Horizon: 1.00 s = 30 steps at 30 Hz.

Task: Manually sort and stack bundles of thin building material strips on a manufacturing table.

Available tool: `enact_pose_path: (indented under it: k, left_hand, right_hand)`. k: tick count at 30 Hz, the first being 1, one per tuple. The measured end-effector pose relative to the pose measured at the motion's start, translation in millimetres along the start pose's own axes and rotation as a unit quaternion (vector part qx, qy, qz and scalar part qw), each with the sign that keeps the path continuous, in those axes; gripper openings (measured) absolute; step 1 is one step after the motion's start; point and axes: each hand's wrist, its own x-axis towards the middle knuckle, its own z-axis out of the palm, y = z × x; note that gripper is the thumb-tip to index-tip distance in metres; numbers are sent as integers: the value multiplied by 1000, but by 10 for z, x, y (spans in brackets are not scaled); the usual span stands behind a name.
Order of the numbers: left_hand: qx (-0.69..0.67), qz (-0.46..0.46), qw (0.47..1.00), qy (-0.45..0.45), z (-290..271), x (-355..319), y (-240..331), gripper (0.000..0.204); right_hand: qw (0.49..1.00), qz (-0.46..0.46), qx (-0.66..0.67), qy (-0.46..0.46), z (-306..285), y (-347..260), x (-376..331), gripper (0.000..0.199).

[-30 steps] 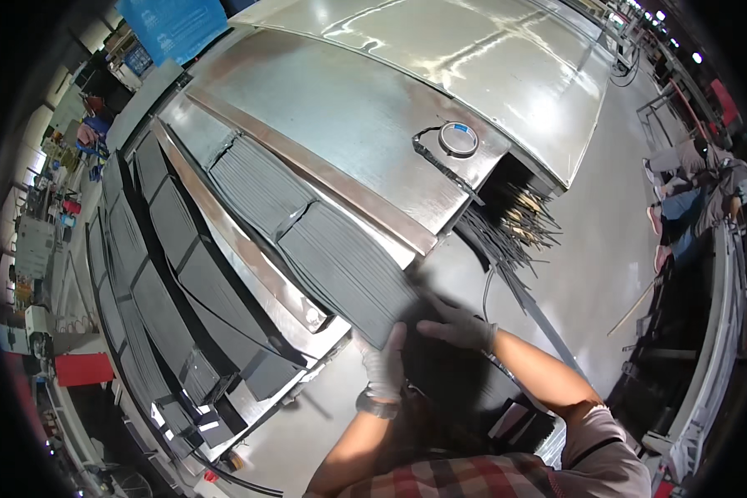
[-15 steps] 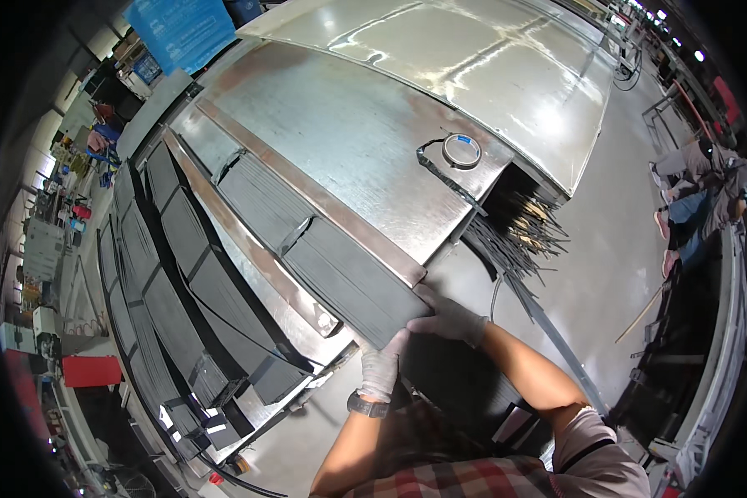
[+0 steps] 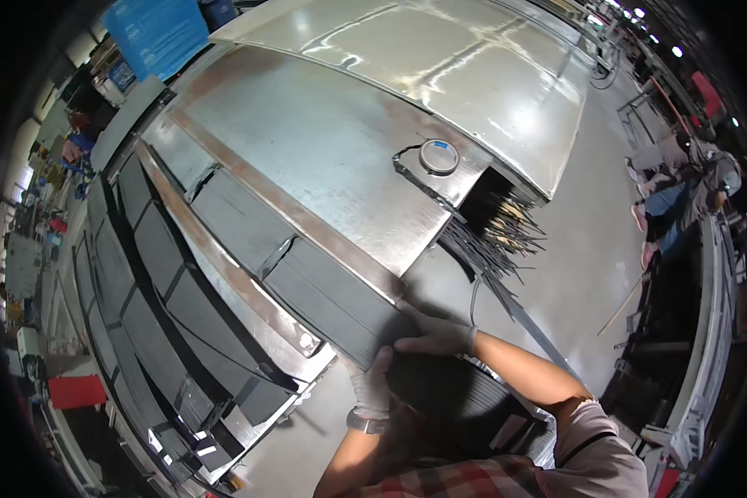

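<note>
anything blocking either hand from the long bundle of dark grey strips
Nothing visible stands between them: the gloved left hand and gloved right hand both touch the near end of the long dark grey strip bundle. Brown-stained metal rails flank it.

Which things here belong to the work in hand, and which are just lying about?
In use, judging by touch and nearness:
grey strip bundle
left hand and right hand, at its near end
metal rails alongside

Apparently just lying about:
round silver thing
loose dark strips
blue sheet
</note>
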Motion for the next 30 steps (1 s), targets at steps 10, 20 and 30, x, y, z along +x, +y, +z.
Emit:
enact_pose_path:
  k: [10,20,30]
  left_hand:
    - [214,89,972,47,-69,97,-62,105]
    - [341,94,933,68,-308,-290,299,97]
    - [401,153,777,-460,-222,-715,1092,18]
  right_hand:
    - [684,-43,-560,465,-2127,152,1097,25]
    - [798,-321,-426,281,-1192,-903,-438,29]
    - [901,-190,-342,-188,103,-1212,-989,33]
